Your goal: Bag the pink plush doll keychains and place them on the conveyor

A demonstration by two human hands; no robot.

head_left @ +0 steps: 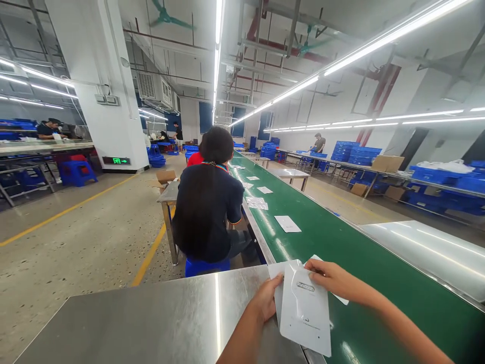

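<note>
My left hand (265, 298) is closed on the left edge of a white printed pouch (306, 316), with the thumb on its front. A second white sheet or pouch shows behind it on the left. My right hand (333, 279) pinches the upper right edge of the front pouch. Under that hand, part of another white pouch (341, 299) sticks out over the green conveyor belt (326, 247); whether it lies on the belt or is held, I cannot tell. Farther along the belt lies a flat white pouch (288, 224).
A bare metal table (159, 323) meets the belt at my left. Ahead, a person in a dark shirt (206, 212) sits on a blue stool (206, 267) beside the belt. More white pouches (256, 203) lie farther up it. Another metal table (435, 253) stands on the right.
</note>
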